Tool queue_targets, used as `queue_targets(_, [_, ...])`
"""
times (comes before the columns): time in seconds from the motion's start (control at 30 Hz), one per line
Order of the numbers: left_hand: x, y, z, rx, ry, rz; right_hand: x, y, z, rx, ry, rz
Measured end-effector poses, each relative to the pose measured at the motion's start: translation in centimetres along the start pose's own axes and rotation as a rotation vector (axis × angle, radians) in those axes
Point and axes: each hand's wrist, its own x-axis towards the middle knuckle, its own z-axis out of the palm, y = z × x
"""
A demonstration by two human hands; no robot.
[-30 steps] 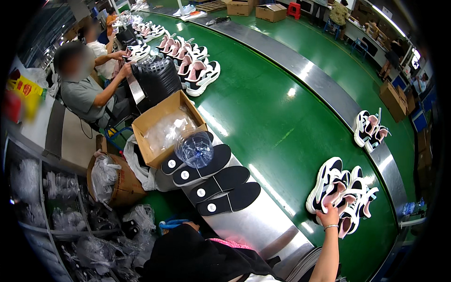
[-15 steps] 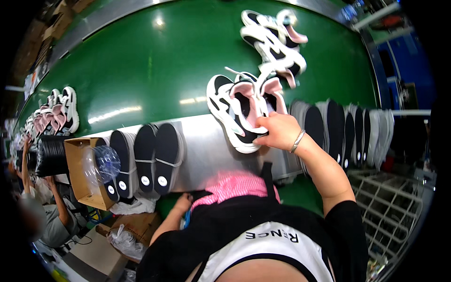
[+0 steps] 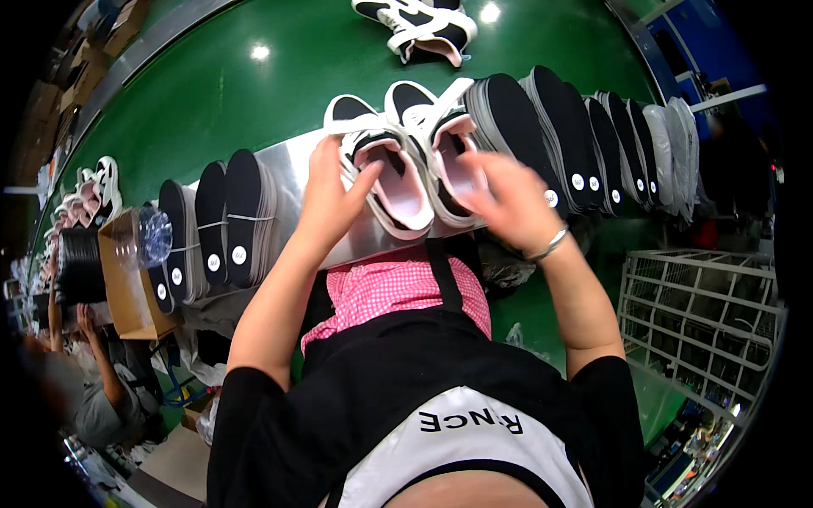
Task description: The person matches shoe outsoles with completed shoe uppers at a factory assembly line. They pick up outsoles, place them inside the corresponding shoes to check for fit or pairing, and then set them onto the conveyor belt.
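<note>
Two white, black and pink sneakers lie side by side on the metal strip before me, toes pointing away. Beside the left sneaker (image 3: 410, 206) is my left hand (image 3: 329, 199), its fingers along the outer side and its thumb apart, over the opening. My right hand (image 3: 508, 201), with a bracelet at the wrist, is smeared by motion. Its fingers look spread at the opening of the right sneaker (image 3: 449, 161), and I cannot tell whether they touch it. Pale linings show inside both shoes.
Stacks of black insoles (image 3: 508, 118) stand right of the sneakers, and banded insoles (image 3: 246, 195) lie left. More sneakers (image 3: 419, 25) rest farther up the green table (image 3: 254, 93). A cardboard box (image 3: 140, 288) holds clear plastic. A wire rack (image 3: 703, 313) stands right; another person (image 3: 102, 372) works left.
The sneaker pair has come nearer and lies straighter on the metal strip. My left hand has risen from my waist to the left shoe. My right hand has let go of the sneakers.
</note>
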Motion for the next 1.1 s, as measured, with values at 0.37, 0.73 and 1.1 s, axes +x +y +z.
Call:
queue_targets(0.37, [4.9,-3.2,3.5,-0.754,-0.224,-0.445,1.2,8.6,-0.2,-0.502,0.052,0.657])
queue_targets(0.73, [3.6,-3.3,4.0,-0.491,-0.095,-0.446,0.4,-1.5,-4.8,-0.244,0.343,-0.062])
queue_targets(1.1, [3.0,-2.4,6.0,-0.325,0.043,-0.256,4.7,-4.7,7.9,-0.548,-0.308,0.062])
